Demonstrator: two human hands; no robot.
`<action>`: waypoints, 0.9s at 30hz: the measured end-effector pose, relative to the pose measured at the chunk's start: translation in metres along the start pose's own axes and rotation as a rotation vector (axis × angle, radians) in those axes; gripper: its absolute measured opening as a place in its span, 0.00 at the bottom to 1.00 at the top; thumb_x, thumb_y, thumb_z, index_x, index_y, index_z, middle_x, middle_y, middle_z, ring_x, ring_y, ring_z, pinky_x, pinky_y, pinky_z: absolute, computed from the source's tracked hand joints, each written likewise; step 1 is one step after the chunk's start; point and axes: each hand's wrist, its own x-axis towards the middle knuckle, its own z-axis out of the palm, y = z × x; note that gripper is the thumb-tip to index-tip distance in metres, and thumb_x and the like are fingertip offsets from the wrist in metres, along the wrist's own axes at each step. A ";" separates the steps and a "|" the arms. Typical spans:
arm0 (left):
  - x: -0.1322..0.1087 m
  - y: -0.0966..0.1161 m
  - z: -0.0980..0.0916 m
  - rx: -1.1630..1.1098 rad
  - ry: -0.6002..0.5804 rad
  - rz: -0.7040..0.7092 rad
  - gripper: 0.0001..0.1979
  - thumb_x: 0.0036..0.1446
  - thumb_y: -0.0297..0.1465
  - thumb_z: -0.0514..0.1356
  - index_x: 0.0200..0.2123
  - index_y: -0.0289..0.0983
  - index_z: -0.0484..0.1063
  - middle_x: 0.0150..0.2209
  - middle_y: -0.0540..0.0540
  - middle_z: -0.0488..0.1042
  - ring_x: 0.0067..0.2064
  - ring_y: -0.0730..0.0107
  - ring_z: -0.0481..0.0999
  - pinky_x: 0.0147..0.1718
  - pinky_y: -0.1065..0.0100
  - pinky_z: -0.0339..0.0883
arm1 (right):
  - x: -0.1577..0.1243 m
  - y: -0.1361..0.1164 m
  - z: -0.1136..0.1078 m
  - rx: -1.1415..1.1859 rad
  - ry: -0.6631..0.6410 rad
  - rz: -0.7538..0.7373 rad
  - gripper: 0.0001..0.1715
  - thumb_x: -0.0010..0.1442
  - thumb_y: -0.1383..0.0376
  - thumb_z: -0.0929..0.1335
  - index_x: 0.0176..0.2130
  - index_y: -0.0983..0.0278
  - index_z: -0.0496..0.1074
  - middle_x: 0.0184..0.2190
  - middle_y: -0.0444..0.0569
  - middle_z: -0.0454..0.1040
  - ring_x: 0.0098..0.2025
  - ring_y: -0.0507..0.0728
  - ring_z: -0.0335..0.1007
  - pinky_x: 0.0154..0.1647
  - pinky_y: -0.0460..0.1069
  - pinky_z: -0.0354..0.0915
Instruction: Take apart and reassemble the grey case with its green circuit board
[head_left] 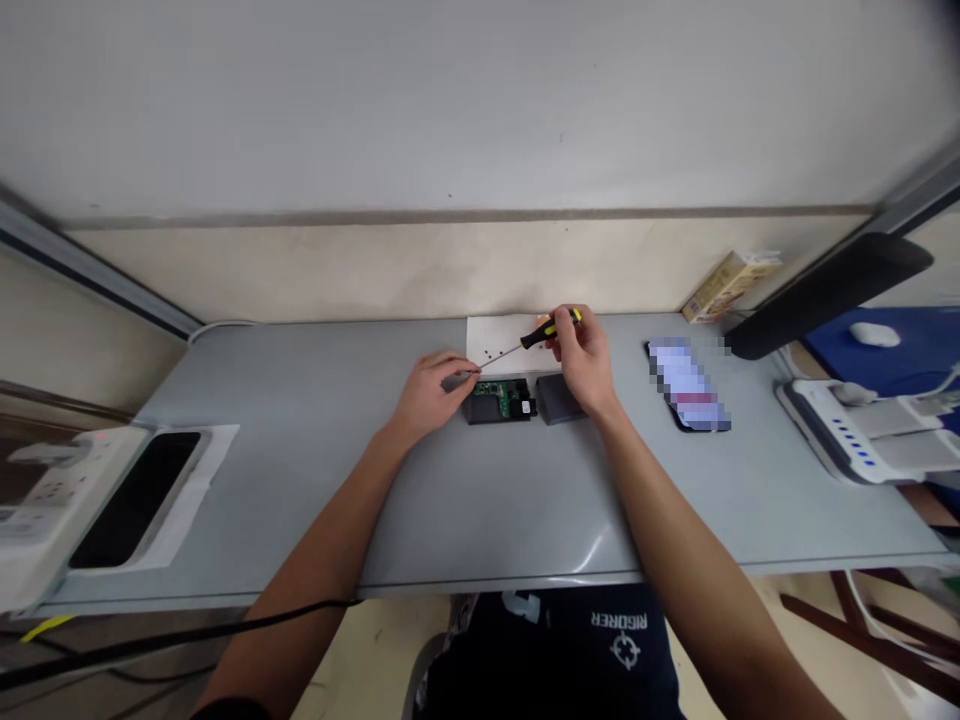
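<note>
My right hand (583, 362) is closed round the black and yellow handle of a small screwdriver (541, 333), whose thin shaft slants down to the left. My left hand (435, 388) pinches at the shaft's tip, right beside an opened black device (499, 401) with a green circuit board showing. The device's dark cover (559, 398) lies just to its right, partly under my right hand. Behind them is a white sheet of paper (496, 337) with a few tiny dark screws on it.
A grey table (480, 500) carries a phone (686, 385) at the right, a white power strip (855, 430) further right, a small carton (727, 285) at the back, and a black phone on a white tray (139, 495) at the left. A dark cable crosses below the front edge.
</note>
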 end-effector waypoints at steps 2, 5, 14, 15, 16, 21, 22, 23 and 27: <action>-0.001 0.000 0.001 0.019 0.003 0.012 0.06 0.66 0.33 0.62 0.40 0.42 0.80 0.42 0.48 0.82 0.45 0.64 0.80 0.50 0.58 0.69 | 0.000 0.000 0.000 -0.010 0.000 0.001 0.22 0.67 0.44 0.66 0.42 0.59 0.71 0.32 0.44 0.73 0.30 0.50 0.68 0.32 0.48 0.64; -0.001 0.001 0.002 0.039 0.000 0.018 0.05 0.65 0.33 0.62 0.40 0.42 0.79 0.43 0.48 0.82 0.45 0.64 0.80 0.51 0.58 0.68 | 0.000 0.002 0.001 -0.029 -0.026 0.000 0.22 0.66 0.44 0.66 0.43 0.59 0.71 0.30 0.43 0.72 0.30 0.51 0.69 0.32 0.48 0.64; -0.001 0.005 -0.001 0.048 -0.007 0.011 0.06 0.66 0.32 0.60 0.39 0.42 0.79 0.43 0.47 0.82 0.46 0.63 0.80 0.51 0.56 0.68 | -0.001 0.001 0.001 -0.042 -0.030 -0.019 0.22 0.67 0.44 0.66 0.43 0.58 0.71 0.31 0.44 0.72 0.30 0.51 0.68 0.32 0.49 0.63; -0.001 0.005 -0.002 0.044 -0.008 0.005 0.06 0.66 0.32 0.60 0.39 0.42 0.78 0.42 0.47 0.82 0.46 0.63 0.80 0.51 0.56 0.68 | -0.001 0.001 0.001 -0.043 -0.024 -0.017 0.22 0.66 0.43 0.66 0.43 0.58 0.71 0.31 0.44 0.72 0.30 0.51 0.68 0.31 0.49 0.63; -0.001 0.005 -0.002 0.039 -0.009 0.000 0.06 0.66 0.32 0.60 0.39 0.42 0.78 0.42 0.47 0.82 0.45 0.63 0.80 0.52 0.56 0.68 | -0.001 0.001 0.001 -0.043 -0.019 -0.014 0.22 0.66 0.43 0.66 0.43 0.58 0.71 0.31 0.44 0.73 0.30 0.51 0.68 0.31 0.49 0.63; 0.000 0.006 -0.003 0.024 -0.008 -0.005 0.05 0.65 0.31 0.61 0.38 0.42 0.78 0.42 0.48 0.82 0.45 0.63 0.80 0.51 0.57 0.68 | -0.001 0.000 0.001 -0.029 -0.021 -0.002 0.22 0.66 0.43 0.66 0.43 0.58 0.71 0.32 0.44 0.73 0.32 0.51 0.70 0.31 0.48 0.63; 0.000 0.006 -0.002 0.023 -0.007 0.001 0.05 0.65 0.31 0.61 0.38 0.42 0.78 0.41 0.48 0.82 0.45 0.63 0.80 0.50 0.57 0.68 | -0.001 0.000 0.001 -0.023 -0.023 -0.005 0.22 0.66 0.43 0.66 0.43 0.58 0.71 0.32 0.44 0.73 0.32 0.51 0.70 0.31 0.48 0.63; 0.000 0.006 -0.002 0.020 -0.005 0.005 0.05 0.65 0.31 0.61 0.38 0.42 0.78 0.41 0.48 0.82 0.44 0.63 0.80 0.50 0.57 0.68 | -0.001 -0.001 0.001 -0.019 -0.023 -0.009 0.22 0.66 0.44 0.66 0.43 0.58 0.71 0.32 0.44 0.73 0.32 0.51 0.70 0.31 0.48 0.63; 0.000 0.005 -0.001 0.027 0.004 0.005 0.05 0.65 0.32 0.61 0.38 0.42 0.78 0.41 0.48 0.82 0.44 0.63 0.80 0.50 0.57 0.68 | -0.001 -0.003 0.001 -0.033 -0.024 -0.023 0.22 0.67 0.43 0.66 0.42 0.59 0.71 0.32 0.44 0.72 0.31 0.51 0.70 0.32 0.48 0.64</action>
